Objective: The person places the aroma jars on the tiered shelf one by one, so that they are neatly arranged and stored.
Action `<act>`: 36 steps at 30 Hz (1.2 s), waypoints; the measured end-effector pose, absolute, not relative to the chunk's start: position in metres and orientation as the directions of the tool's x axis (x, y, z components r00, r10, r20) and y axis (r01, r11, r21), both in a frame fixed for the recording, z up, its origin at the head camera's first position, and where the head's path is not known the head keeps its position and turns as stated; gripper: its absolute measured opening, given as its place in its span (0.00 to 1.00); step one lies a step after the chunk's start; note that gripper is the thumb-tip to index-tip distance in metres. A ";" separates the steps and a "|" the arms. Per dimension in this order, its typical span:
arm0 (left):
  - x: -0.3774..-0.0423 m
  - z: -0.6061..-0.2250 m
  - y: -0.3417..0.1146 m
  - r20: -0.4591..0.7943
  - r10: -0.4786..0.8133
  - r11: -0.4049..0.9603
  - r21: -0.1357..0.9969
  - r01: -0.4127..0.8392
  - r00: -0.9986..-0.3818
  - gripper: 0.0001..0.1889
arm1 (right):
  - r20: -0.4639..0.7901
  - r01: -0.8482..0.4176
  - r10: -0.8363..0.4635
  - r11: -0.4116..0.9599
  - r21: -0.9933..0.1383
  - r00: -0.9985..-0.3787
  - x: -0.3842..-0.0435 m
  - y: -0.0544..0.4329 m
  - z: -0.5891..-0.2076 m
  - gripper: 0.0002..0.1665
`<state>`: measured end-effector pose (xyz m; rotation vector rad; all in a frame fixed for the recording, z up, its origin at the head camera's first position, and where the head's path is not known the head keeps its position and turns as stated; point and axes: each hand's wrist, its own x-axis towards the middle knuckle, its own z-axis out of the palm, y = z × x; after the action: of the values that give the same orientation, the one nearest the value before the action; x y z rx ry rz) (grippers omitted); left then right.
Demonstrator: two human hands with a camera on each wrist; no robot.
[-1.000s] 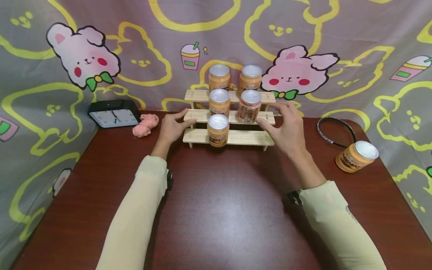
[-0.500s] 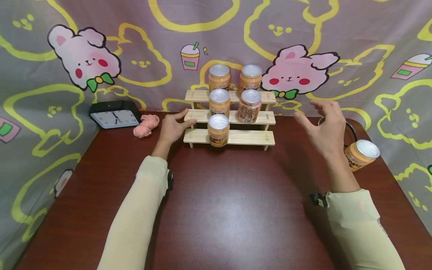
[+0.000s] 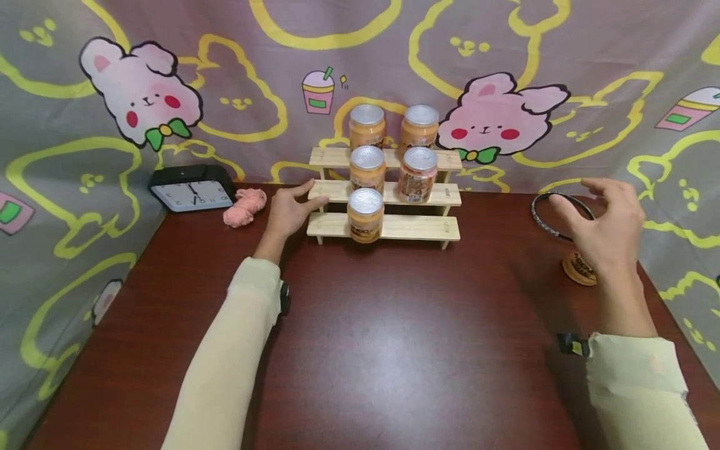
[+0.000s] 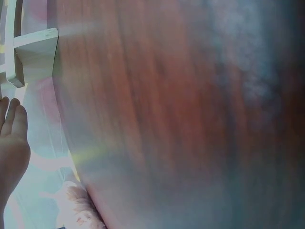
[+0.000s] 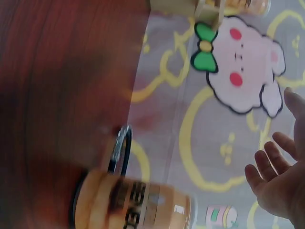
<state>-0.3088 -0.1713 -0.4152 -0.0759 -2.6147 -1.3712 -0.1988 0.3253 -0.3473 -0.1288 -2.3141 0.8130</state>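
Note:
A three-tier wooden display rack bears several orange jars with silver lids, among them a front-tier jar and a pinkish jar on the middle tier. My left hand pinches the left end of the middle tier between thumb and index finger; in the left wrist view its other fingers reach up beside the rack. Over at the right, my right hand holds nothing, thumb and fingers spread apart. It partly hides another orange jar on the table, which the right wrist view shows below the hand.
A black headband lies behind the right-hand jar. To the left of the rack are a black clock and a pink bundle of yarn. A patterned curtain encloses the back and sides of the brown table.
My right hand has moved away from the right end of the rack, rightward across to the lone jar. The left hand stays at the rack, and the jars on it stand as before.

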 end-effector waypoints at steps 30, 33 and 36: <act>-0.307 -0.414 -0.170 0.179 -0.034 0.571 0.811 0.128 -0.983 0.35 | 0.121 0.142 0.241 0.834 -0.534 -0.963 -0.170 0.429 -0.379 0.46; -0.307 -0.414 -0.171 0.174 -0.041 0.572 0.811 0.119 -0.984 0.35 | 0.098 0.101 0.176 0.849 -0.519 -0.979 -0.172 0.432 -0.382 0.46; -0.307 -0.414 -0.171 0.169 -0.041 0.572 0.812 0.115 -0.985 0.35 | 0.076 0.090 0.150 0.853 -0.515 -0.986 -0.172 0.434 -0.385 0.47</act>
<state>-0.3070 -0.1711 -0.4137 -0.0633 -2.6329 -1.3781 -0.1719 0.4336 -0.3854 -0.1897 -2.9138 0.8009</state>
